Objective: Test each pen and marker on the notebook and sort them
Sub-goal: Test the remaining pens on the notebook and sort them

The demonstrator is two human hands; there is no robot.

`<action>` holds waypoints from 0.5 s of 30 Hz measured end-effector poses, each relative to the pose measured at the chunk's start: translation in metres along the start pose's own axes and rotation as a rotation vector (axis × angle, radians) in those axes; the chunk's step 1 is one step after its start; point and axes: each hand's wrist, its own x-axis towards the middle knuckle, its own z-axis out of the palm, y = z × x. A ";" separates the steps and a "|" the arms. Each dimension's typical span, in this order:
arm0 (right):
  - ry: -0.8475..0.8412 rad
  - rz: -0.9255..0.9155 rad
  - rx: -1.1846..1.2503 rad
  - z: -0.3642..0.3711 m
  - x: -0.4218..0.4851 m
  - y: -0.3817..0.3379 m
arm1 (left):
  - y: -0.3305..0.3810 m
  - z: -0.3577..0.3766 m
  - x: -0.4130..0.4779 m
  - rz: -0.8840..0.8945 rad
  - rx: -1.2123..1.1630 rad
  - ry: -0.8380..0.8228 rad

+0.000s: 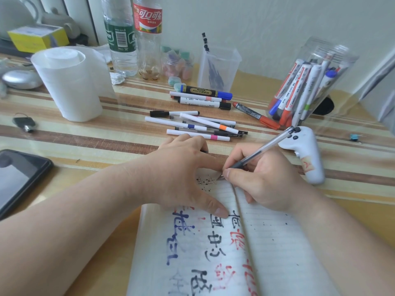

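pen: a clear-barrelled pen (264, 148) with a dark front section. It slants up and away to the right, and its tip is down near the top of the left page among small black marks.
right grip: the right grip (263, 180) is closed round the pen, thumb and fingers pinching it low, close to the tip.
notebook: the lined notebook (275, 253) lies open under both grips. The left page is full of large blue, black and red characters; the right page has only ink specks.
left grip: the left grip (181, 167) lies spread and flat on the left page, just left of the pen tip, thumb pressing lower down. I can see nothing held in it.
loose pens: a heap of slim white and clear loose pens (203, 124) lies just beyond the left grip on the tabletop (85, 146).
thick markers: a row of thick markers (205, 91) lies farther beyond, with a red marker (256, 115) to their right.
jar: a clear jar (333, 60), tilted and full of markers, is beyond the right grip.
square cup: a clear square cup (218, 69) with dark pens inside stands beyond the row.
controller: a white controller (307, 154) lies just right of the right grip.
phone: a dark phone (19, 178) lies well left of the left grip.
white roll: a white roll (70, 82) stands beyond and left, with two bottles (121, 39) behind it.
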 end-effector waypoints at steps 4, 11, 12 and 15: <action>-0.016 0.019 0.011 0.001 0.000 -0.001 | 0.000 0.000 0.000 -0.004 0.020 -0.006; -0.012 0.025 0.019 -0.002 0.003 0.001 | 0.001 0.000 0.000 -0.007 0.008 -0.006; -0.009 0.025 0.020 -0.002 0.003 0.002 | 0.001 0.000 0.000 -0.007 0.009 -0.004; -0.009 0.028 0.026 -0.001 0.002 0.001 | 0.001 0.000 0.000 -0.008 0.015 -0.007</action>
